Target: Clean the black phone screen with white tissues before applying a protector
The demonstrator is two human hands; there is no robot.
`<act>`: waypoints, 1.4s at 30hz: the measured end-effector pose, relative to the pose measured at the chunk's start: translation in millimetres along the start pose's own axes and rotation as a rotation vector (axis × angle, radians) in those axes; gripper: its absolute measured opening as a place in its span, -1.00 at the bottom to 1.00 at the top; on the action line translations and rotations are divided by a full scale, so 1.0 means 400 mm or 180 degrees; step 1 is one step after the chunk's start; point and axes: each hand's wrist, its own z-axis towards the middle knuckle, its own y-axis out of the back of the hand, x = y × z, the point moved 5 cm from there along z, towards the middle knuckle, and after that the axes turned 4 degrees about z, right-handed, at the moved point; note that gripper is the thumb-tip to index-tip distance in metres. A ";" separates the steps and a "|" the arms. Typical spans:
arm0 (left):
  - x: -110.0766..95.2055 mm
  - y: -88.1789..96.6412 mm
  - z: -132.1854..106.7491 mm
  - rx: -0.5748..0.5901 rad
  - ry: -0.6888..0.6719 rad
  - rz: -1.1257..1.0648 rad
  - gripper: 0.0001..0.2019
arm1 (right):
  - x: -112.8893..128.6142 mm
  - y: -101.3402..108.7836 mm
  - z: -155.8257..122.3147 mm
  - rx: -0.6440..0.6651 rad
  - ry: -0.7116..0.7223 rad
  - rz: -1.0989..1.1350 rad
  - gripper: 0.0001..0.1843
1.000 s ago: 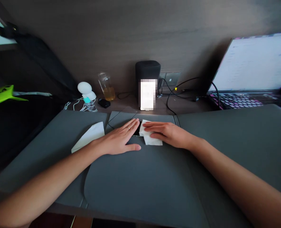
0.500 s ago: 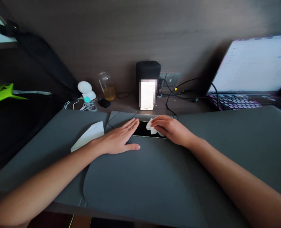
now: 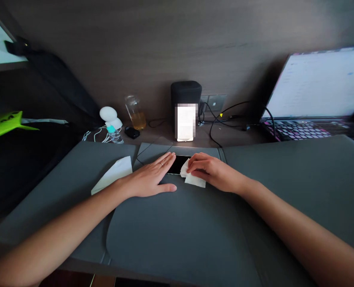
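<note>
A phone point(image 3: 177, 164) with a dark screen lies flat on the grey desk mat point(image 3: 177, 231). My left hand point(image 3: 153, 175), wearing a ring, is stretched out with its fingertips over the phone's left end and its thumb apart on the mat. Over the right part of the phone, my right hand point(image 3: 214, 172) pinches a white tissue point(image 3: 195, 180), which covers some of the screen and hangs past its near edge. The phone's right end is hidden by hand and tissue. Beside my left forearm lies a white sheet point(image 3: 114, 173), perhaps paper or tissue.
A black speaker point(image 3: 185, 87) stands at the back behind a bright, blurred-out panel point(image 3: 185, 121). A glass with amber liquid point(image 3: 138, 115), a black fob-like object point(image 3: 132, 132) and a small clear bottle point(image 3: 115, 134) are back left. A laptop point(image 3: 320, 87) and black cables point(image 3: 214, 119) occupy the right.
My right hand has moved slightly toward me with the tissue, which now reaches over the phone's near edge. My left hand keeps its place on the phone. The view has shifted a little.
</note>
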 end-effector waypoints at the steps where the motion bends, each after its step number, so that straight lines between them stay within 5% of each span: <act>1: -0.001 0.001 0.000 -0.0002 -0.0003 -0.0013 -0.09 | -0.001 0.002 0.000 0.0079 0.0007 0.0077 -0.80; 5: -0.004 0.004 0.001 0.0067 0.0052 -0.0043 -0.08 | -0.018 0.028 -0.004 -0.0111 -0.0090 -0.0029 -0.82; 10: -0.006 0.007 -0.001 0.0015 0.0011 -0.0044 -0.09 | 0.001 0.021 -0.008 0.0315 0.0222 0.0089 -0.80; 16: -0.001 0.002 -0.002 -0.0077 -0.0082 0.0019 -0.10 | -0.007 0.010 0.007 -0.0247 -0.0045 -0.0320 -0.76; 21: 0.001 0.002 0.000 -0.0077 -0.0059 0.0010 -0.10 | 0.001 -0.011 0.011 0.0145 0.0161 -0.0162 -0.73; 26: -0.001 0.004 0.001 -0.0004 -0.0037 -0.0017 -0.10 | -0.010 0.022 0.002 0.0025 -0.0091 -0.0427 -0.75; 31: 0.001 0.002 0.001 -0.0066 -0.0042 0.0013 -0.11 | 0.015 0.005 0.006 0.0268 0.0214 -0.0454 -0.75; 36: 0.004 -0.001 0.000 -0.0107 -0.0116 0.0030 -0.12 | 0.009 0.016 0.002 -0.0146 0.0079 -0.0904 -0.75; 42: 0.005 0.002 0.000 -0.0053 -0.0029 0.0048 -0.13 | 0.008 0.022 -0.005 0.0260 0.0146 -0.0540 -0.81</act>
